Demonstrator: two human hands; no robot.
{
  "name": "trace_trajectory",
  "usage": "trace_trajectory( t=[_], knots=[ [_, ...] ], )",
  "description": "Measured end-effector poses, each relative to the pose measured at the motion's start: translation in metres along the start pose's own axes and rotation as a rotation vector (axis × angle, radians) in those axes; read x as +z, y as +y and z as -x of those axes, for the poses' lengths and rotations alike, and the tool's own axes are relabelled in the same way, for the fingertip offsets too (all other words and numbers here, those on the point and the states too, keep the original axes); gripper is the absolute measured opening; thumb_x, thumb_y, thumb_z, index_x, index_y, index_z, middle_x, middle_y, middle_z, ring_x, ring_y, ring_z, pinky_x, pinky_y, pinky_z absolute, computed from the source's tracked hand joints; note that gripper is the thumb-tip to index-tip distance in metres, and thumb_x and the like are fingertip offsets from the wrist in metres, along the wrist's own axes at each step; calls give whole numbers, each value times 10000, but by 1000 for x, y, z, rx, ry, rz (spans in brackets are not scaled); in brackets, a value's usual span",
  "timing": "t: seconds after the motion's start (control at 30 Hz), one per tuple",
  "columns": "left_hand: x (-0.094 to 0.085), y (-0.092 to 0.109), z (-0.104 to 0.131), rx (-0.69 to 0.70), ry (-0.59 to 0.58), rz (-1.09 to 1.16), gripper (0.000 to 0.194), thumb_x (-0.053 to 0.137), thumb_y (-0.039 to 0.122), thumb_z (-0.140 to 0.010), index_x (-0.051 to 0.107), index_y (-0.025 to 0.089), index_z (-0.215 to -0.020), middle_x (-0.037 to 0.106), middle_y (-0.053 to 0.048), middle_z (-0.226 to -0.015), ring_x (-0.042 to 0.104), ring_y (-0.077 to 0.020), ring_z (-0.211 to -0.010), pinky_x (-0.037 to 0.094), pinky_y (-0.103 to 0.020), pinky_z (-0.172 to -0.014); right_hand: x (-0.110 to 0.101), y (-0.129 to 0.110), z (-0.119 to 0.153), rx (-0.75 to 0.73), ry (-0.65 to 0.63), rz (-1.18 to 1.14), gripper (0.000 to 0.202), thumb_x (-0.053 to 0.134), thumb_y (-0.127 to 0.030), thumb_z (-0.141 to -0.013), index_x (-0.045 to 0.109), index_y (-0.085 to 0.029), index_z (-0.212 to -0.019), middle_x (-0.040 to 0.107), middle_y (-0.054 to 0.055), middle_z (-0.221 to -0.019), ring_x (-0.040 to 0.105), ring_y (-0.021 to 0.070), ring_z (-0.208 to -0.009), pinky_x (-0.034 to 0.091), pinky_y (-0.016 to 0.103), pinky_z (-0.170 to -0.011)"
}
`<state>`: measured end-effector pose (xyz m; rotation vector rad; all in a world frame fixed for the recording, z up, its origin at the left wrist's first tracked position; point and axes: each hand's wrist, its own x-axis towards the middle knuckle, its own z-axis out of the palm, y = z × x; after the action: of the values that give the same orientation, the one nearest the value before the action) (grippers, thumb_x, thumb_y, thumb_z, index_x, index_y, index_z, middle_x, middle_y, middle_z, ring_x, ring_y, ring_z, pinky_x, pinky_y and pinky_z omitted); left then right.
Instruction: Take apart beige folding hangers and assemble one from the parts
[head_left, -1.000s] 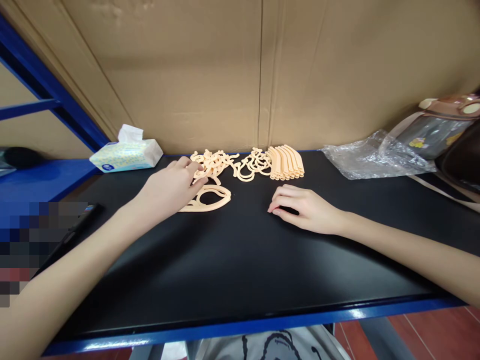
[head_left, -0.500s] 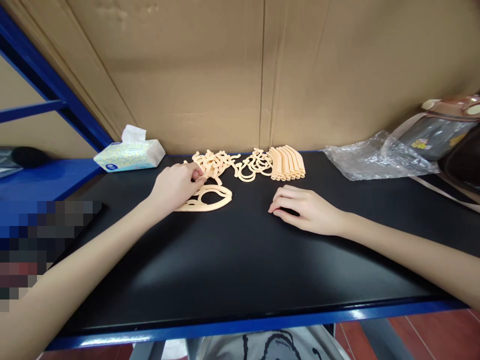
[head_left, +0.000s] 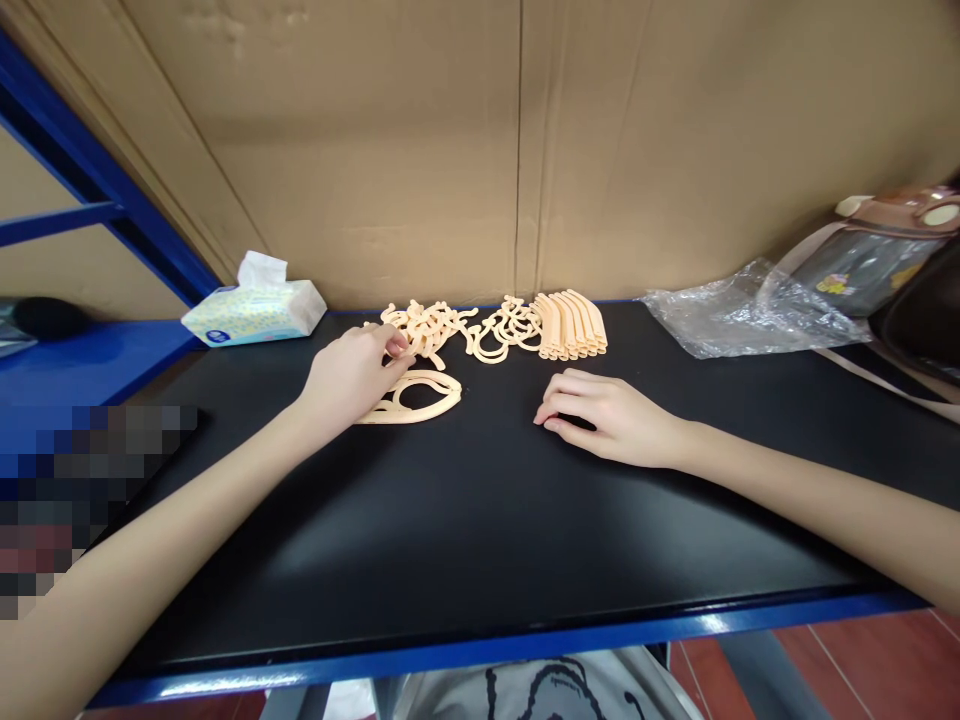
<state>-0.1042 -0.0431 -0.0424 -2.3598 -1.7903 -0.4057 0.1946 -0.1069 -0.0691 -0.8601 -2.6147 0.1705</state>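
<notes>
My left hand hovers or rests over a cream plastic piece with oval openings, which looks like a folded hanger and is partly covered by the hand. Its fingers are loosely bent with a gap to the thumb, close to a tangled heap of cream plastic parts, and nothing shows between them. On the dark tabletop, my right hand lies with fingers half curled and the thumb apart, holding nothing. Behind it are small cream hooks and a neat row of curved cream arms.
A tissue pack stands at the back left. Crumpled clear plastic and a bottle with a strap are at the back right. Cardboard walls off the rear. The black tabletop has a blue front edge.
The view has shifted very slightly. Both hands hold nearly the same poses, and the cream parts stay where they were.
</notes>
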Motion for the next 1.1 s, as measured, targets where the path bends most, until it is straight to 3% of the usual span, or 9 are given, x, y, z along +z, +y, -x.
trace_trajectory(
  t=[0.1, 0.2, 0.3, 0.43, 0.53, 0.8, 0.97, 1.1],
  knots=[
    [2, 6, 3, 134, 94, -41, 262, 475, 375, -863, 598, 159, -947, 625, -80, -992, 555, -260, -930, 449, -361, -793, 1, -1, 0, -8, 3, 9, 222, 388, -254, -942, 599, -190, -967, 586, 42, -938, 516, 149, -862, 433, 291, -780],
    [1, 21, 10, 305, 115, 3, 273, 437, 364, -897, 595, 152, -967, 602, -86, -1033, 533, -251, -984, 427, -384, -884, 2, -1, -1, -4, 22, 46, 223, 387, -256, -941, 602, -194, -953, 595, 39, -924, 523, 150, -849, 433, 287, -771],
    [0, 37, 22, 526, 51, 83, 318, 423, 394, -915, 571, 164, -1078, 557, -88, -1175, 490, -238, -1109, 395, -381, -961, -2, 2, -2, 47, 102, 149, 203, 413, -254, -927, 605, -190, -930, 614, 37, -903, 538, 162, -845, 429, 305, -789],
    [4, 51, 35, 746, -108, 127, 407, 400, 436, -929, 496, 214, -1256, 453, -69, -1365, 410, -228, -1253, 351, -379, -1034, -15, 20, -2, 222, 338, 285, 167, 455, -251, -897, 610, -190, -886, 637, 43, -897, 547, 193, -858, 434, 335, -795],
    [7, 53, 37, 761, -170, 167, 397, 383, 425, -941, 491, 234, -1272, 477, -46, -1358, 475, -197, -1203, 385, -349, -1012, -27, 41, 1, 352, 401, 358, 189, 452, -285, -893, 618, -195, -898, 635, 55, -912, 559, 216, -864, 447, 363, -796],
    [4, 51, 37, 740, -183, 205, 379, 397, 408, -938, 518, 230, -1250, 503, -56, -1335, 509, -208, -1169, 411, -369, -990, -27, 97, 13, 570, 262, 186, 411, 340, -426, -928, 533, -222, -1227, 581, 80, -1214, 508, 250, -1147, 393, 442, -972],
    [4, 51, 37, 737, -186, 209, 378, 384, 403, -942, 520, 229, -1248, 500, -63, -1337, 506, -209, -1172, 408, -367, -991, -19, 103, 13, 505, 165, 69, 472, 302, -457, -935, 435, -235, -1330, 495, 66, -1341, 428, 232, -1240, 310, 438, -1051],
    [7, 51, 33, 760, -166, 153, 384, 377, 398, -944, 515, 215, -1252, 507, -68, -1329, 519, -210, -1152, 418, -360, -977, -18, 97, 10, 540, 156, 64, 478, 303, -508, -923, 486, -222, -1259, 552, 89, -1251, 505, 248, -1146, 365, 435, -990]
  ],
)
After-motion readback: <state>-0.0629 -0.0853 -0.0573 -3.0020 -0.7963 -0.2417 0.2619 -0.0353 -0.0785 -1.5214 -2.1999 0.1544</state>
